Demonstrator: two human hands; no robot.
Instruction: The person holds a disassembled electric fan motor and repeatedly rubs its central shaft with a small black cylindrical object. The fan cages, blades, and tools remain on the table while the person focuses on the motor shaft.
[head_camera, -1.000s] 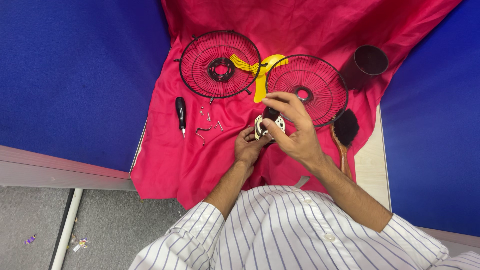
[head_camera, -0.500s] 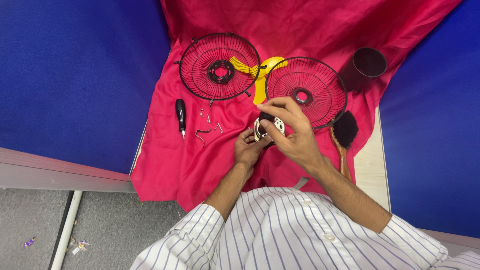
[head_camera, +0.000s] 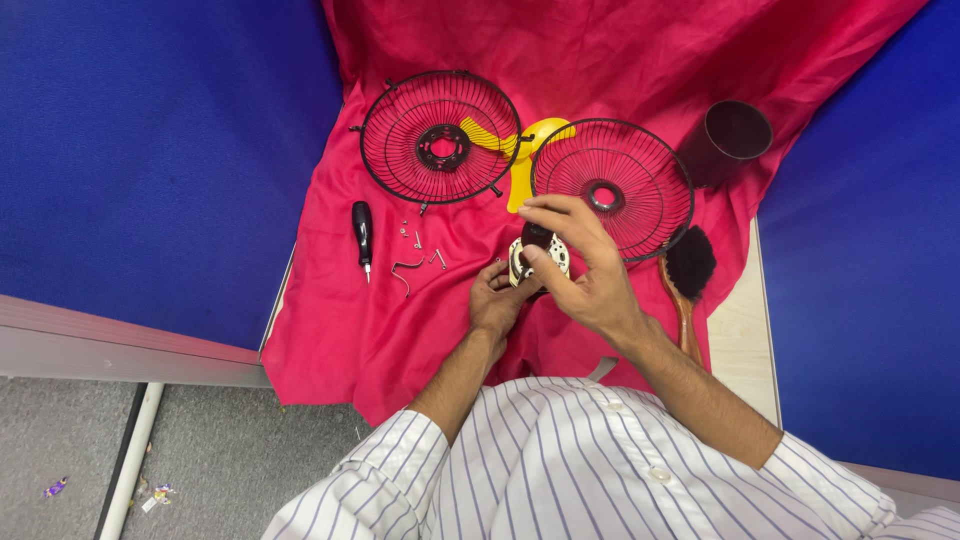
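Fan motor (head_camera: 535, 258), both hands' fingers (head_camera: 548, 212) curled around

Both hands, left hand (head_camera: 497, 300) and right hand (head_camera: 585, 270), are gripping a small motor (head_camera: 535, 255) over the red cloth (head_camera: 400, 320), near two black fan grilles (head_camera: 440, 135)

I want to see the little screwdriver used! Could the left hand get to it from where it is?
Probably yes. The left hand is busy holding the small motor part with the right hand, but only bare red cloth and a few tiny screws lie between it and the screwdriver.
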